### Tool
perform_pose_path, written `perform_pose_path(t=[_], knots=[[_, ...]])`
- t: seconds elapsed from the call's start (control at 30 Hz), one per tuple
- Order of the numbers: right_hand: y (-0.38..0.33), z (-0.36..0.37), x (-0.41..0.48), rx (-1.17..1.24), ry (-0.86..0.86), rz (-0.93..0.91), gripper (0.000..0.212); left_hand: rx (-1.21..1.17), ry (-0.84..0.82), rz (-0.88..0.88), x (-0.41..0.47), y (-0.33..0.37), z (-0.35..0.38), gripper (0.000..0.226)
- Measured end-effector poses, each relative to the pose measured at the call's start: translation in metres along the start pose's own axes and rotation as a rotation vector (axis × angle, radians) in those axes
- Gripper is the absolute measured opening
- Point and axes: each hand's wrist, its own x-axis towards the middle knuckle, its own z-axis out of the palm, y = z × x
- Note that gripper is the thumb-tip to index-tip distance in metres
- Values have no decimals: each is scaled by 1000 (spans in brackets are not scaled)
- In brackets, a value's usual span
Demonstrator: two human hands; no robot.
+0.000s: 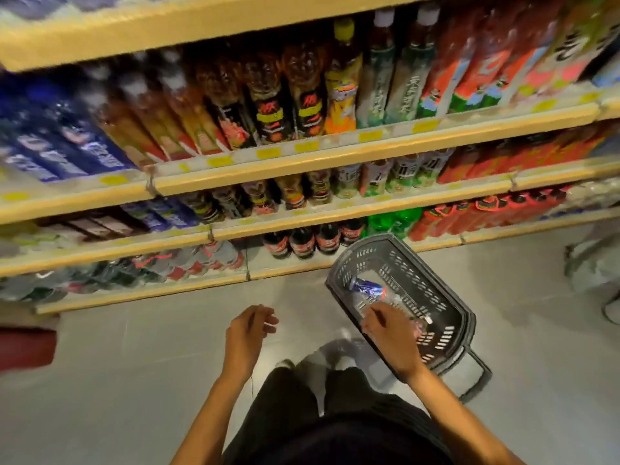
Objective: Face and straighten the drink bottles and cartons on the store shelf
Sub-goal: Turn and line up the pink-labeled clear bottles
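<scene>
Shop floor point(134, 380); right hand point(385, 330) on basket point(466, 317) bottle point(421, 322)

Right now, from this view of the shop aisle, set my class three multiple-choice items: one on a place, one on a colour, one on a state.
1. Where is the dark slotted plastic shopping basket?
A. on a shelf
B. on the grey floor in front of the lowest shelf
C. hanging from an arm

2. What colour is the label of the plastic drink bottle lying in the basket?
A. blue
B. yellow
C. green

3. What is the left hand doing?
A. gripping a carton
B. pressing a shelf edge
C. holding nothing

Answers:
1 B: the basket rests on the floor tiles below the shelves.
2 A: the label is plainly blue.
3 C: the hand's loosely curled fingers hang over the floor with nothing in them.
</scene>
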Motion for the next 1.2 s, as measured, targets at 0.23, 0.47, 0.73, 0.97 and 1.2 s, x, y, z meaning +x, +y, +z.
perform_pose_path(t=[0.23, 0.47, 0.73, 0.97, 1.2], knots=[[-47, 92, -11, -183, -286, -104, 17, -138, 313, -106, -59, -62, -90, 28], [-96, 232, -46, -309, -500, -227, 15, -242, 608, -224, -122, -148, -207, 32], [-163, 362, -78, -194, -604, -290, 25, -380, 782, -304, -152, -210, -313, 29], [-215, 465, -58, -204, -634, -315, 21, -439, 833, -273, -102, -226, -399, 29], [-289, 564, -29, -223, -668, -354, 20, -473, 842, -241, -34, -231, -507, 30]])
